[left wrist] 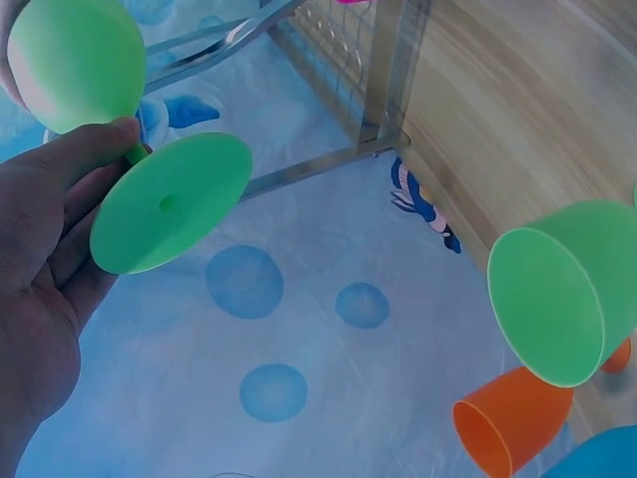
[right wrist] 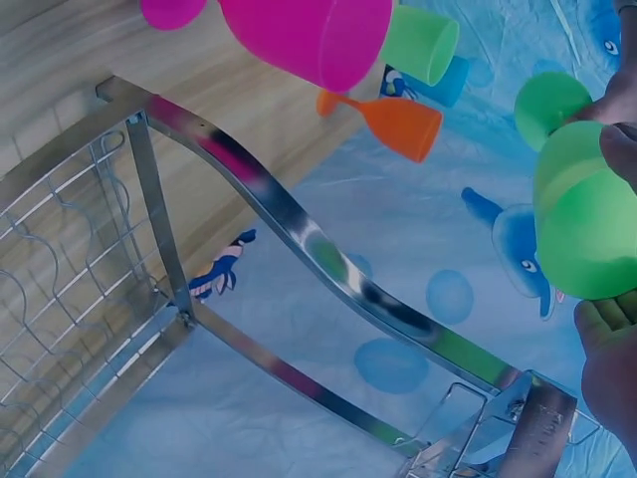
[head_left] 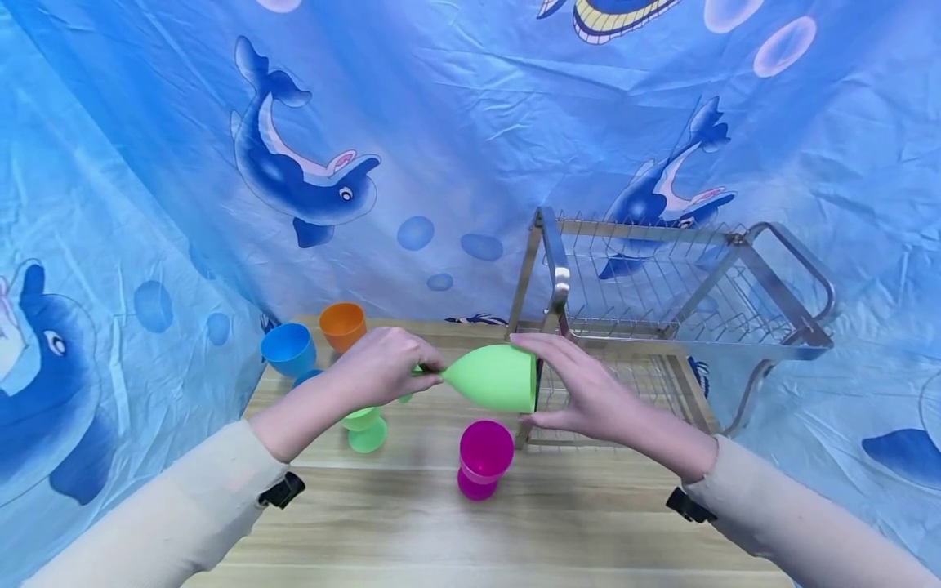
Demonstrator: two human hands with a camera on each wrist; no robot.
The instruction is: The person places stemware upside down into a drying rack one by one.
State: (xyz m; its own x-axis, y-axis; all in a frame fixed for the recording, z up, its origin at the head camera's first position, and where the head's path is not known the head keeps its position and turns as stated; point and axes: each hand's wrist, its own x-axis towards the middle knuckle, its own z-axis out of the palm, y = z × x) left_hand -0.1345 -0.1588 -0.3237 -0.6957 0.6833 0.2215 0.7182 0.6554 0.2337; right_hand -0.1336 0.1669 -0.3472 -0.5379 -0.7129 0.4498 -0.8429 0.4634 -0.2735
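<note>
A light green plastic goblet [head_left: 488, 377] is held on its side above the table, its mouth toward the right. My left hand [head_left: 385, 359] pinches its stem between thumb and fingers; the round foot [left wrist: 179, 204] shows beside those fingers in the left wrist view. At the other end, my right hand [head_left: 581, 384] grips the bowl near the rim, thumb below and fingers above. Beneath the held goblet stands a magenta goblet [head_left: 485, 449], upright. Another green goblet [head_left: 367, 434] is on the table, partly hidden by my left forearm.
A two-level metal dish rack [head_left: 768, 349] with wire shelves stands at the right, just behind my right hand. Blue goblets [head_left: 288, 349] and an orange goblet [head_left: 342, 325] stand at the back left of the wooden table [head_left: 382, 523]. A blue dolphin-print sheet [head_left: 456, 147] hangs behind.
</note>
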